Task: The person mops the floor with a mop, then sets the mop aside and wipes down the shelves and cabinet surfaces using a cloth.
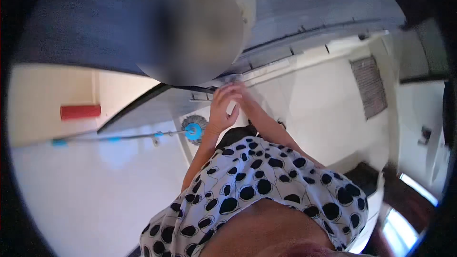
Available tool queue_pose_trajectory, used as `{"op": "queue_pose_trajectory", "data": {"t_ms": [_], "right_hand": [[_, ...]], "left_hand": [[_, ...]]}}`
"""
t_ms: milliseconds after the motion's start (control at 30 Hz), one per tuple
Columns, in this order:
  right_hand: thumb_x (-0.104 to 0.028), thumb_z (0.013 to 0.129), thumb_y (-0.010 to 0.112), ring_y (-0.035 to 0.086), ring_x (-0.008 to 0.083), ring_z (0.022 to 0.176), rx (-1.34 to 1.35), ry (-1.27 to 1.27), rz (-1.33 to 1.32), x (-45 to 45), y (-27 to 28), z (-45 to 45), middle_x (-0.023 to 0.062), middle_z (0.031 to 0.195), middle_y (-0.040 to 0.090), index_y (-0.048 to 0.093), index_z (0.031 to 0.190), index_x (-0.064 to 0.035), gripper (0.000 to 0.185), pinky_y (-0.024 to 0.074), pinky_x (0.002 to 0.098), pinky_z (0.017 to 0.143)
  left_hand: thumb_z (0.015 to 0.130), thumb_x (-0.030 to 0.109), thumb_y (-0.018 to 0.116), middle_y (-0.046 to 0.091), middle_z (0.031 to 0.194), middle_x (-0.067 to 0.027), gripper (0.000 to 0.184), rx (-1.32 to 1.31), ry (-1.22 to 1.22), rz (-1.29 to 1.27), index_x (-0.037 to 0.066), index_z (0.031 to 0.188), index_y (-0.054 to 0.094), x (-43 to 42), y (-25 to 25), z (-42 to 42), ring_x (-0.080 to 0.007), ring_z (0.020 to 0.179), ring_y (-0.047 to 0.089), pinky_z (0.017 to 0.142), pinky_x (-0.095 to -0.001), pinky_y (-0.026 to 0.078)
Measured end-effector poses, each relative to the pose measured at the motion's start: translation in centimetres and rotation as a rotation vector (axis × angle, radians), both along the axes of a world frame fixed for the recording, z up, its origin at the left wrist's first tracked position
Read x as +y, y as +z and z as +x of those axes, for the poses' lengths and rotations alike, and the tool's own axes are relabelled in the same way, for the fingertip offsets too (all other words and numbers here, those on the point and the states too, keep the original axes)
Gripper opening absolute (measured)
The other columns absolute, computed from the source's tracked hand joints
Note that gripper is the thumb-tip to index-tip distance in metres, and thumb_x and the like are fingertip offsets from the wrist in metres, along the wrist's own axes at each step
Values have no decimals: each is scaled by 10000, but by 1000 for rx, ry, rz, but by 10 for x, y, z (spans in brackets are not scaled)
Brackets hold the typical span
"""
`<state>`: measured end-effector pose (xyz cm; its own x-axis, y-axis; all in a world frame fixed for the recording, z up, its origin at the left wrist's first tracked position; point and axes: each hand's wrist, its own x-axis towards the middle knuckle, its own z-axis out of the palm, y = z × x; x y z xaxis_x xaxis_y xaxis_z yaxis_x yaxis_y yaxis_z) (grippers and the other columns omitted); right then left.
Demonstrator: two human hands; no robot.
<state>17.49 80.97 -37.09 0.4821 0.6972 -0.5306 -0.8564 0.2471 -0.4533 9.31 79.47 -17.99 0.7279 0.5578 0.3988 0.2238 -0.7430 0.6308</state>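
Note:
My left hand (223, 107) is raised in front of my body at the blue-grey surface's edge. Its fingers bend loosely over the other hand, and its thumb stands apart from them. Beneath those fingers is my right hand (242, 91), with its own fingers mostly hidden and blurred. No held object can be made out in either hand. Just beyond both hands, a blue-grey surface (314, 0) with a dark edge crosses the view. A large, blurred, round grey thing (204, 23) looms close to the camera and covers part of that surface.
Left of my arm is a mop (193, 130) with a blue centre and grey strands, its handle running further left. A red object (80, 111) is against the cream wall. A grey-brown mat (370, 87) lies on the pale floor (319, 109) at right.

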Motion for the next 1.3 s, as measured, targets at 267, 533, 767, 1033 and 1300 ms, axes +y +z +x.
{"op": "queue_pose_trajectory", "data": {"t_ms": [267, 533, 767, 1033, 1300], "right_hand": [[-152, 886, 384, 583, 275, 949, -56, 294, 0, -149, -32, 196, 181, 1076, 573, 470, 1121, 70, 335, 484, 382, 850], [-169, 867, 422, 583, 284, 929, -7, 396, -137, -312, -53, 220, 161, 1040, 586, 506, 1093, 19, 306, 484, 414, 835], [-104, 862, 377, 579, 294, 927, 55, 371, -519, -330, -75, 202, 163, 1020, 588, 522, 1038, 1, 251, 492, 419, 818], [-138, 852, 422, 590, 331, 906, -180, 299, -631, -340, -67, 169, 179, 1011, 592, 507, 1075, -4, 273, 485, 488, 813], [-126, 867, 368, 583, 309, 929, -67, 335, -390, -328, -45, 104, 160, 1010, 594, 519, 1021, -12, 244, 486, 477, 815]], "left_hand": [[688, 16, 564, 575, 985, -109, 243, -164, 37, -191, 64, 925, 548, -68, -22, 25, -296, 991, 518, 877, -400, 393], [758, 31, 515, 539, 881, -110, 342, -840, -1176, -823, -46, 1089, 477, -130, 167, 54, -158, 675, 566, 530, -243, 451], [704, 46, 511, 546, 790, -86, 350, -898, -1120, -163, -52, 1036, 465, -166, 256, 35, -133, 563, 537, 439, -231, 414], [669, 75, 529, 531, 740, -61, 296, -936, -948, 29, -13, 947, 477, -205, 259, -14, -144, 542, 529, 424, -248, 398], [634, 103, 546, 516, 690, -35, 243, -956, -838, 152, 27, 858, 488, -238, 255, -80, -155, 521, 522, 409, -266, 382]]}}
